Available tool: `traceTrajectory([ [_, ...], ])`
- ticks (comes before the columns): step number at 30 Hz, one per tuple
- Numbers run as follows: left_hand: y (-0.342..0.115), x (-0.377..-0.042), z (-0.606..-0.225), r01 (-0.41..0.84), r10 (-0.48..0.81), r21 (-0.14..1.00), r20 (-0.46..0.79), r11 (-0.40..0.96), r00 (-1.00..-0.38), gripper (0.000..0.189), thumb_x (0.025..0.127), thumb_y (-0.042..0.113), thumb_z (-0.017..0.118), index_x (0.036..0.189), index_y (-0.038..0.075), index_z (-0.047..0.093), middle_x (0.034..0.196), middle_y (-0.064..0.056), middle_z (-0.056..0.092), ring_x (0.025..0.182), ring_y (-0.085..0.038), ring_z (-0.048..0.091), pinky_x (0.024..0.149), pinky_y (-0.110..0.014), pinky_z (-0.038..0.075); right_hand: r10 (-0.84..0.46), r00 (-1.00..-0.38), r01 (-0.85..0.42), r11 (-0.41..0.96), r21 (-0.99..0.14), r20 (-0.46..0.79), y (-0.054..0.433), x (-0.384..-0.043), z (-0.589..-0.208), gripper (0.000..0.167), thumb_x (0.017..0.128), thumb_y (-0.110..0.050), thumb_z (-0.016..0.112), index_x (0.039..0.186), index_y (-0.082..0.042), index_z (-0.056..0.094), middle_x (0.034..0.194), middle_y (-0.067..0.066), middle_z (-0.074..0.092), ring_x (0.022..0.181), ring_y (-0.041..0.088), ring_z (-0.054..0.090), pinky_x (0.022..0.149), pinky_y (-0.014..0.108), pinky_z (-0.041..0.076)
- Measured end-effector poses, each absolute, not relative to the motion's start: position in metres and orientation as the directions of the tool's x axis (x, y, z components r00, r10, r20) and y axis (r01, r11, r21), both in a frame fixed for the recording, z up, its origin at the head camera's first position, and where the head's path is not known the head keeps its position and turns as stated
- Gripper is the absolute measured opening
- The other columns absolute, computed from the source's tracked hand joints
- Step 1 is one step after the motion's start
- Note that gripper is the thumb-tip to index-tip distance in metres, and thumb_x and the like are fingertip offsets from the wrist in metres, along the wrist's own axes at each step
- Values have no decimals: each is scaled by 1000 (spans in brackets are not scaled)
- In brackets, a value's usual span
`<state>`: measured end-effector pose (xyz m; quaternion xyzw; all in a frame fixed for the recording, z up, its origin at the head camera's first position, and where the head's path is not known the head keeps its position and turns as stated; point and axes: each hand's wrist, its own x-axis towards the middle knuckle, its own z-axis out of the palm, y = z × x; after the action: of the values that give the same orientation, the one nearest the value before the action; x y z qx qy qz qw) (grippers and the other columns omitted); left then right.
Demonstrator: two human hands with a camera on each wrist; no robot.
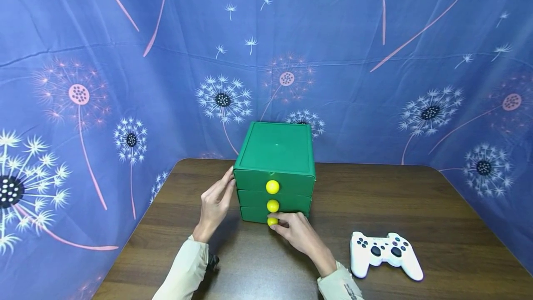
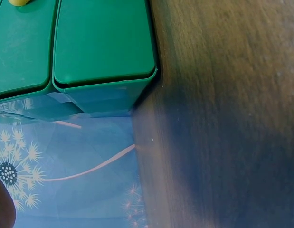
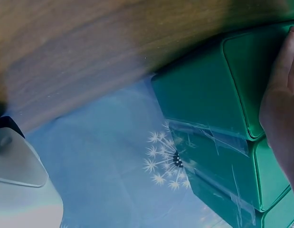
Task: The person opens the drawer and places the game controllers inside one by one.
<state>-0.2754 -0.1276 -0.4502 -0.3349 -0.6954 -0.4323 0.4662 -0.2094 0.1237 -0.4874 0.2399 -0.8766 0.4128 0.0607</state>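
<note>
A green box of three stacked drawers (image 1: 276,147) stands on the wooden table, each drawer front bearing a round yellow knob. My right hand (image 1: 297,233) pinches the lowest yellow knob (image 1: 272,221) between thumb and fingers. In the right wrist view that hand (image 3: 282,104) lies against the bottom drawer's front, the knob hidden. My left hand (image 1: 214,205) touches the upper left front edge of the box with its extended fingers. Only a blurred bit of the left hand (image 2: 2,206) shows in the left wrist view. All three drawers look closed in the head view.
A white game controller (image 1: 385,253) lies on the table (image 1: 341,203) to the right of my right forearm. Clear tape (image 3: 208,135) runs along the seams on the side of the drawers. Behind the table hangs a blue cloth (image 1: 345,82) with a dandelion print.
</note>
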Motion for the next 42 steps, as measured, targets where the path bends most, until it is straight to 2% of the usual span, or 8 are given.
traceTrajectory([
  [4,-128,-275,-452,866,67,293,935,406,-348,52,85,-19,72,135,-6,66,112,-17,75,95,-33,75,92,-21,57,-380,-879,-465,542,-700,289,125,-207,-487,22,97,-13,75,118,-7,78,110,2,77,94,15,73,71,24,61],
  [13,-129,-277,-457,865,73,282,937,415,-341,46,91,-10,70,136,-4,65,111,-17,76,96,-31,75,92,-22,57,-409,-853,-511,524,-681,325,126,-200,-491,21,98,-14,74,118,-8,79,111,0,77,97,13,73,77,27,62],
  [22,-130,-275,-457,869,77,282,937,407,-341,57,83,-21,72,137,-4,65,113,-17,75,97,-32,75,92,-21,57,-409,-853,-509,522,-684,323,124,-193,-493,21,99,-14,73,118,-8,79,113,0,77,96,7,70,76,24,61],
  [32,-129,-276,-453,873,68,289,938,394,-341,57,83,-22,71,137,-4,65,117,-17,74,96,-35,75,93,-21,57,-407,-849,-520,530,-670,337,123,-187,-492,20,99,-15,73,117,-10,79,112,-1,77,95,5,70,77,25,61],
  [42,-127,-275,-450,866,60,285,939,412,-338,54,83,-21,72,134,-5,66,113,-18,75,95,-33,75,92,-21,57,-426,-849,-509,499,-702,312,124,-179,-490,19,100,-14,72,117,-10,78,105,-5,77,81,-2,62,71,20,58],
])
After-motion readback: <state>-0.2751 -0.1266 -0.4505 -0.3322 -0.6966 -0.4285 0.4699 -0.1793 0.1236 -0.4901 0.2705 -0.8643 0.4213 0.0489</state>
